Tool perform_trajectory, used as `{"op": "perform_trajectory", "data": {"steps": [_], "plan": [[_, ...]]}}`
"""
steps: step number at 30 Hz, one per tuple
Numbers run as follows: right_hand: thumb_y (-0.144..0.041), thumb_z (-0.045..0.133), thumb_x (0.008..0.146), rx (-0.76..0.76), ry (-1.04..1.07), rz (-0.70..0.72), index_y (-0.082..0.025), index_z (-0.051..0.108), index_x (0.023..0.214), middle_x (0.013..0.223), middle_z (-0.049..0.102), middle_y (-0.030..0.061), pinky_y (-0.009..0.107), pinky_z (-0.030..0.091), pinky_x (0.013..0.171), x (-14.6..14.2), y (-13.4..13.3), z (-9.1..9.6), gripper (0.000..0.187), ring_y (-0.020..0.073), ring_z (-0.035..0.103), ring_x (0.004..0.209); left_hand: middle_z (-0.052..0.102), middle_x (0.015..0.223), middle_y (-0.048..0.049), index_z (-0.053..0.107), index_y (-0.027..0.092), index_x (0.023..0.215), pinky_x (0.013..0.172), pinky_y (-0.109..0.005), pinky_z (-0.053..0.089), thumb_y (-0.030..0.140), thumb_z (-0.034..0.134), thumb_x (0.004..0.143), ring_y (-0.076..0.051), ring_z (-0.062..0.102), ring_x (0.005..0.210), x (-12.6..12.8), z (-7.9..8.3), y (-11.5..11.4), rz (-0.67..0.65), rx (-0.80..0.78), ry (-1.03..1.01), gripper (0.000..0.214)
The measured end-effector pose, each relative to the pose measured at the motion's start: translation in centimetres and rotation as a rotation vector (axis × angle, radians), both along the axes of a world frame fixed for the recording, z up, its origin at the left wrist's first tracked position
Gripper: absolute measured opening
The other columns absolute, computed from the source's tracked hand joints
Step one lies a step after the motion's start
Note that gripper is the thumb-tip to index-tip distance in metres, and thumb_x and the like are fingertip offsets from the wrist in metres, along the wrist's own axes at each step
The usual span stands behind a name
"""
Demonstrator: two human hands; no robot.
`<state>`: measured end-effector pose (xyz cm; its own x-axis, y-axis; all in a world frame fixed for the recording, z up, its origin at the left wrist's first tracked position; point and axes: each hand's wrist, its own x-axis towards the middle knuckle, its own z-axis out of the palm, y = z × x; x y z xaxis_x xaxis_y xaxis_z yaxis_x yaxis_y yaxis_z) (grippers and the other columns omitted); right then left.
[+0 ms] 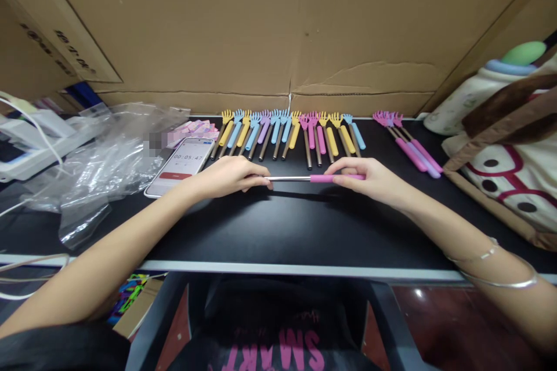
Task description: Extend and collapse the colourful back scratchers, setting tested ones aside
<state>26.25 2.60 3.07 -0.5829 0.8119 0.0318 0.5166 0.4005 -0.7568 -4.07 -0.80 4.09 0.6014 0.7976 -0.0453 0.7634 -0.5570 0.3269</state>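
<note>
Above the black table I hold a back scratcher with a pink handle and a thin metal rod, level between both hands. My right hand is closed round the pink handle. At the rod's other end, my left hand pinches with thumb and fingers, which hide that tip. Just beyond lies a row of claw heads on dark rods, in yellow, blue, purple and pink, with loose coloured handle sleeves beside them. Farther right, several back scratchers with pink and purple handles lie together, claws pointing away.
A phone showing a timer lies left of the row, near clear plastic bags and a white power strip. Cardboard stands behind the table. On the right are a bottle and a cloth bag.
</note>
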Motion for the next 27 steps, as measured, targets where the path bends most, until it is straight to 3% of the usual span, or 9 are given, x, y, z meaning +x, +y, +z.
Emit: {"op": "perform_trajectory", "data": {"steps": [5, 14, 18, 22, 27], "plan": [[-0.049, 0.061, 0.079, 0.037, 0.006, -0.034, -0.014, 0.065, 0.091, 0.052, 0.032, -0.0078, 0.025, 0.018, 0.048, 0.0, 0.0, 0.0, 0.038, 0.007, 0.027, 0.048, 0.06, 0.057, 0.0056, 0.069, 0.027, 0.096, 0.057, -0.018, 0.031, 0.045, 0.042, 0.095, -0.01, 0.057, 0.059, 0.4, 0.0, -0.2, 0.052, -0.005, 0.004, 0.032], [-0.047, 0.058, 0.082, 0.082, -0.002, -0.023, -0.014, 0.065, 0.09, 0.052, 0.029, -0.0078, 0.025, 0.019, 0.048, 0.1, -0.2, 0.1, 0.035, 0.0073, 0.027, 0.048, 0.07, 0.073, 0.0027, 0.069, 0.028, 0.097, 0.057, -0.021, 0.029, 0.047, 0.045, 0.094, -0.013, 0.06, 0.065, 0.5, -0.6, -0.2, 0.103, 0.217, 0.081, 0.031], [-0.05, 0.056, 0.083, 0.07, 0.014, -0.02, -0.014, 0.064, 0.091, 0.049, 0.029, -0.0086, 0.024, 0.02, 0.045, 0.2, -0.2, 0.1, 0.037, 0.0068, 0.028, 0.044, 0.072, 0.08, 0.0008, 0.069, 0.026, 0.093, 0.057, -0.022, 0.03, 0.048, 0.043, 0.094, -0.014, 0.063, 0.071, 0.3, -1.2, -0.2, 0.084, 0.42, 0.087, 0.034], [-0.055, 0.053, 0.084, 0.03, 0.031, -0.018, -0.015, 0.061, 0.089, 0.045, 0.034, -0.0082, 0.023, 0.023, 0.042, 0.3, -0.3, -0.1, 0.041, 0.0066, 0.031, 0.039, 0.07, 0.074, -0.0003, 0.068, 0.023, 0.088, 0.054, -0.024, 0.029, 0.048, 0.039, 0.096, -0.014, 0.063, 0.068, 0.3, -1.6, -0.2, 0.035, 0.66, 0.085, 0.039], [-0.059, 0.049, 0.085, -0.005, 0.039, -0.006, -0.016, 0.059, 0.087, 0.042, 0.035, -0.0082, 0.022, 0.026, 0.04, 0.2, -0.5, -0.1, 0.044, 0.0067, 0.033, 0.036, 0.068, 0.07, 0.0004, 0.068, 0.024, 0.087, 0.053, -0.024, 0.03, 0.047, 0.038, 0.096, -0.013, 0.063, 0.067, 0.4, -1.7, -0.2, -0.002, 0.755, 0.074, 0.039]]}}
